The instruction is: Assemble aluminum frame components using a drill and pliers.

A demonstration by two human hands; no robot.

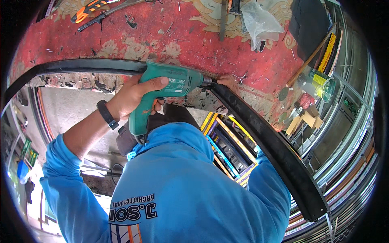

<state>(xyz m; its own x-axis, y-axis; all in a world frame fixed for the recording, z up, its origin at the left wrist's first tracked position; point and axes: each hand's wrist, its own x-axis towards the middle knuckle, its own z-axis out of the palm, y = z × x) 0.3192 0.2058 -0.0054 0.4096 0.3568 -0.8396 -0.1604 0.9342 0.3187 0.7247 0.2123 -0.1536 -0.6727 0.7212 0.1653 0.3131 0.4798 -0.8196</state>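
My left hand (139,91), with a black band at the wrist, grips a green power drill (176,79) by its handle. One finger lies at the trigger and the thumb rests along the body. The drill points right, its chuck tip against a black metal profile (267,137). My right hand (229,82) holds that profile beside the chuck; most of its fingers are hidden. The profile runs down to the lower right. Another black length (89,65) runs left along the table edge; its meeting with the first is hidden behind the drill.
The red patterned table (170,36) bears scattered metal shavings. A clear plastic bag (261,24), an orange-and-black handled tool (89,10) and a dark-handled tool (95,21) lie at the back. A clear jar (324,87) stands right. Long metal profiles (348,162) are stacked beyond it.
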